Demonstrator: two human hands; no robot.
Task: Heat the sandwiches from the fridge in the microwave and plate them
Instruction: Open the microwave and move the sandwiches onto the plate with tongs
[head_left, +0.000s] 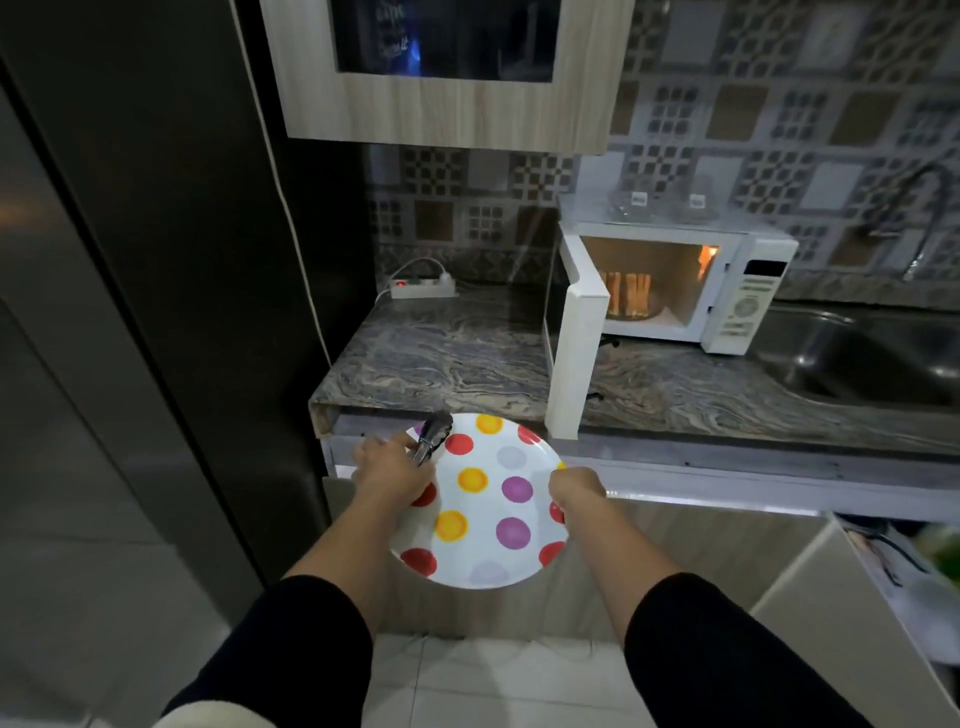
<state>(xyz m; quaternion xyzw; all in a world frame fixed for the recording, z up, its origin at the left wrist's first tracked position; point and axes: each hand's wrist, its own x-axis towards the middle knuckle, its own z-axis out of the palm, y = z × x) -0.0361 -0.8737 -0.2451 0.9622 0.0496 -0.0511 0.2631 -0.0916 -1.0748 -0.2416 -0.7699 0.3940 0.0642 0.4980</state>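
Kitchen's pretty dim, with white floor tiles under you and a marbled countertop (441, 353) just past your hands. Closest in, you've got the polka-dot plate (485, 501) held out between both hands, level and face up, still short of the counter edge. Your right hand (576, 491) is closed on the plate's right rim. Your left hand (392, 470) is on the opposite rim and is also wrapped around a pair of metal tongs (430, 439), so it's doing double duty. That looks like a way to carry both in one trip; the plate is bare, ready to take food.

The tongs lie over the plate's far-left edge, long axis running away from you and a bit to the right, tips pointing toward the counter. Can't really tell if the tips are squeezed together or not.

Further out, ahead and to the right of your right hand, the microwave (675, 291) sits on the counter with its door (574, 358) swung wide open toward you and the inside light on. The sandwiches (628, 296) are in there, standing on edge in a row, cut faces toward you. Left of that, beyond your left hand, a power strip (422, 285) lies against the tiled wall, and off to the far right is the sink (872, 358).
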